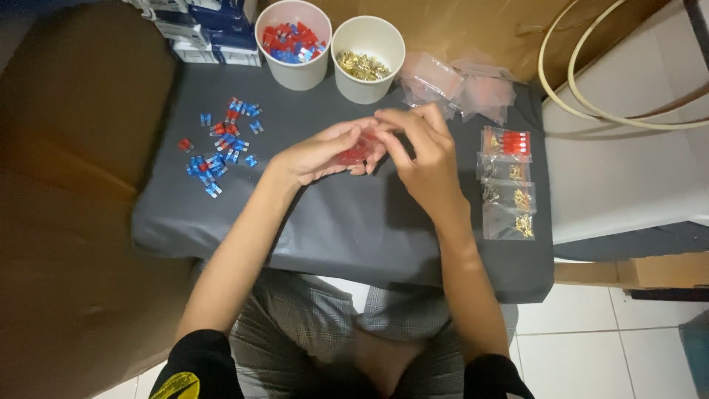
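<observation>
Grey tbl (347,229) – cups (368,59), bags (507,185), fuses (221,144).

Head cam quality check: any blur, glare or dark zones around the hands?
Head view: soft overall, the small bag between left hand and right hand is smeared; left cardboard falls into shadow; mild glare on the filled bags at right; no strong distortion.

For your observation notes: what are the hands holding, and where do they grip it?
Both hands, left and right, hold a small clear bag of red pieces by its ends.
</observation>
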